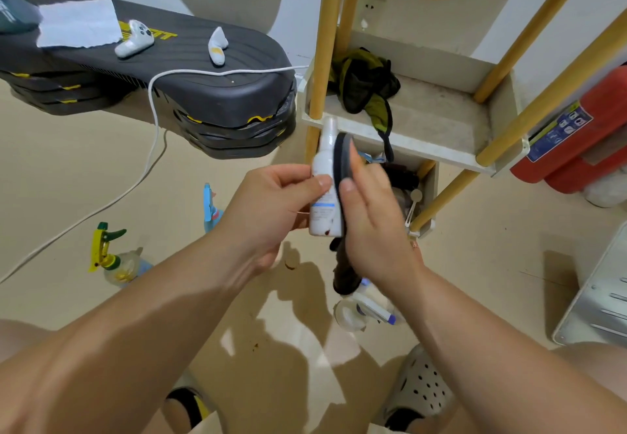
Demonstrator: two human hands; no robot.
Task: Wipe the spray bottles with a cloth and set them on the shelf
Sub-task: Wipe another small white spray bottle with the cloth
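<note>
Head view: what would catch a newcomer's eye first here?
Dead centre, the left hand grips a white spray bottle while the right hand holds a dark cloth against its side. Just behind stands the yellow-posted shelf. On the floor at left wait a yellow-green bottle and a blue bottle.

Held bottle at centre, left hand at its 9 o'clock, right hand at its 3 o'clock. Cloth between right hand and bottle. Shelf behind, 1 o'clock. Step platform at 10 o'clock, controller on it. Trigger bottle on floor at 8 o'clock, second bottle nearer centre. Lying bottle on floor at 5 o'clock, below right wrist.
</note>
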